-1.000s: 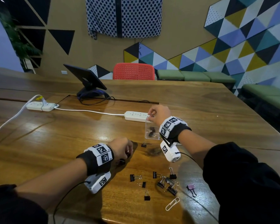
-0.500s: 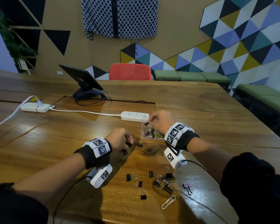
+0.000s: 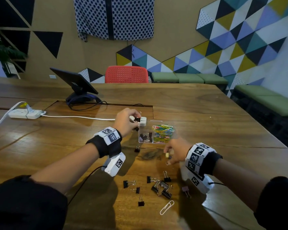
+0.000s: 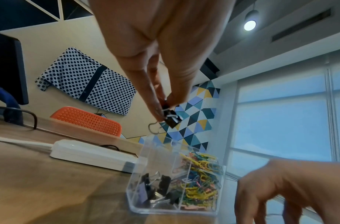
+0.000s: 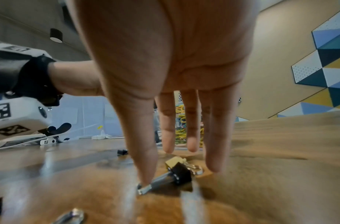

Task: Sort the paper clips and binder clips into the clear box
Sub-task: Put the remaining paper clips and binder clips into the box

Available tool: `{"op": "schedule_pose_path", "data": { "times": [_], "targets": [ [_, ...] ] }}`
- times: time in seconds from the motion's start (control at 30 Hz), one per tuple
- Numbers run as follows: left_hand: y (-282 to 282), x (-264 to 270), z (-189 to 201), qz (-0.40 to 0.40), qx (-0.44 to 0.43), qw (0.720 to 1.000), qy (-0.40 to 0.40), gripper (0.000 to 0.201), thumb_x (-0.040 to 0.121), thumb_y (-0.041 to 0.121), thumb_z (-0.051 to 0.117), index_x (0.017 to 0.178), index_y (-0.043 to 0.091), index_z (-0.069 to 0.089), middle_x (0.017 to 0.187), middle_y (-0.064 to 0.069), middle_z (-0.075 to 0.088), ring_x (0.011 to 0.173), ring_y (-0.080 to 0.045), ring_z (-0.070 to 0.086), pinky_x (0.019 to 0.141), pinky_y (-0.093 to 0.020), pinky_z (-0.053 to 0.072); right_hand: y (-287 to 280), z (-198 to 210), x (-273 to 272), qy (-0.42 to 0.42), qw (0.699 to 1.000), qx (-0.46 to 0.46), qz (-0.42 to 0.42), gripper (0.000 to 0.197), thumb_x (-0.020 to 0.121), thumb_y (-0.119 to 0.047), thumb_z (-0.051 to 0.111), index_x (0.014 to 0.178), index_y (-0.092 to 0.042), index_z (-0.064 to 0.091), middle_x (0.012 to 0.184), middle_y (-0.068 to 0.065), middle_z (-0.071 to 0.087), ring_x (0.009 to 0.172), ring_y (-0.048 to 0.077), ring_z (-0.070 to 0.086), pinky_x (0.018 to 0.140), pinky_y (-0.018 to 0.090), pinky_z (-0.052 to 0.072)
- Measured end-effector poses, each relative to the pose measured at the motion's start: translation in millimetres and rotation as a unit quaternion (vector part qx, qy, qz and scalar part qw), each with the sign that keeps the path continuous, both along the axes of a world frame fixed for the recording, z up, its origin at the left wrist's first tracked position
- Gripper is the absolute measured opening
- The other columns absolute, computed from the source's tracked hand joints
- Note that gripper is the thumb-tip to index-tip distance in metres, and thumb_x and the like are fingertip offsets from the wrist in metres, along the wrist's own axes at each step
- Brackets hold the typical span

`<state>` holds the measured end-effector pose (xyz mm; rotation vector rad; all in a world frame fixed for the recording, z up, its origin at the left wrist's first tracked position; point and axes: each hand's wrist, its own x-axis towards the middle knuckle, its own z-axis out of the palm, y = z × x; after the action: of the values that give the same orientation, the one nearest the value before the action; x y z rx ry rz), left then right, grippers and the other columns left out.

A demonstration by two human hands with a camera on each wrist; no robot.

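Observation:
A clear two-part box [image 3: 140,141] stands mid-table; black binder clips [image 4: 159,189] fill its left part and coloured paper clips [image 3: 162,133] its right part. Above its left part my left hand [image 3: 134,120] pinches a black binder clip [image 4: 171,119]. My right hand [image 3: 168,157] reaches down in front of the box, fingers straight, over a yellow binder clip [image 5: 174,161] and a black binder clip [image 5: 181,172]; the thumb touches the black one's wire handle. Several black binder clips [image 3: 161,188], a pink one [image 3: 185,189] and a white paper clip [image 3: 167,207] lie nearer me.
A white power strip [image 3: 142,122] lies just behind the box, its cable running left to a second strip [image 3: 25,113]. A tablet on a stand [image 3: 76,85] sits at the back left. One black clip [image 3: 137,149] lies left of my right hand.
My left hand rose from the table to above the box with a black binder clip. My right hand left the box and came down to the clips in front of it.

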<state>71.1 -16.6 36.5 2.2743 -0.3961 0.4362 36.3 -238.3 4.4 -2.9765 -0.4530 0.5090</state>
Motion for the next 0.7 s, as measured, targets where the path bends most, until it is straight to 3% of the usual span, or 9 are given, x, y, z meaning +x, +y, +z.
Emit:
{"op": "schedule_pose_path", "data": {
  "times": [0.13, 0.27, 0.43, 0.6, 0.7],
  "targets": [
    [-18.4, 13.2, -3.8, 0.016, -0.046, 0.998, -0.034, 0.021, 0.076, -0.002, 0.064, 0.091, 0.013, 0.067, 0.097, -0.003, 0.058, 0.084, -0.017, 0.059, 0.08, -0.028, 0.053, -1.5, 0.5, -2.7, 0.029, 0.999, -0.021, 0.018, 0.065, 0.072, -0.029, 0.078, 0.131, -0.024, 0.051, 0.131, 0.001, 0.052, 0.121, 0.02, 0.049, 0.099, 0.031, 0.042],
    [-32.1, 23.7, -14.1, 0.015, -0.049, 0.998, -0.037, 0.019, 0.077, -0.002, 0.064, 0.09, 0.012, 0.065, 0.098, -0.004, 0.057, 0.088, -0.018, 0.059, 0.082, -0.032, 0.054, 0.6, -0.2, -3.4, 0.021, 0.999, -0.018, 0.017, 0.057, 0.075, -0.027, 0.075, 0.128, -0.023, 0.055, 0.13, 0.001, 0.055, 0.12, 0.02, 0.051, 0.094, 0.027, 0.041],
    [-37.1, 31.3, -25.1, 0.007, -0.027, 0.999, -0.033, 0.018, 0.078, -0.003, 0.063, 0.091, 0.009, 0.066, 0.1, -0.009, 0.057, 0.084, -0.016, 0.057, 0.076, -0.02, 0.048, 1.0, 0.2, -6.6, -0.001, 1.0, 0.009, 0.026, 0.036, 0.079, -0.025, 0.072, 0.114, -0.019, 0.067, 0.123, 0.0, 0.061, 0.112, 0.017, 0.057, 0.082, 0.019, 0.037],
    [-37.1, 32.2, -34.2, 0.004, -0.006, 0.999, -0.041, 0.017, 0.08, -0.004, 0.062, 0.094, 0.006, 0.065, 0.098, -0.008, 0.052, 0.08, -0.014, 0.053, 0.067, -0.007, 0.041, 1.6, -0.7, -6.3, 0.0, 1.0, 0.02, 0.019, 0.027, 0.079, -0.025, 0.073, 0.104, -0.017, 0.071, 0.116, 0.001, 0.065, 0.106, 0.016, 0.059, 0.082, 0.021, 0.041],
    [-37.6, 33.8, -34.6, 0.007, 0.001, 0.998, -0.06, 0.019, 0.081, -0.004, 0.062, 0.096, 0.007, 0.065, 0.099, -0.008, 0.052, 0.081, -0.013, 0.052, 0.071, -0.011, 0.043, 3.1, 0.9, -5.6, 0.004, 1.0, 0.023, 0.016, 0.023, 0.078, -0.023, 0.073, 0.1, -0.015, 0.073, 0.111, 0.001, 0.067, 0.102, 0.015, 0.061, 0.076, 0.019, 0.039]
  ]
}}
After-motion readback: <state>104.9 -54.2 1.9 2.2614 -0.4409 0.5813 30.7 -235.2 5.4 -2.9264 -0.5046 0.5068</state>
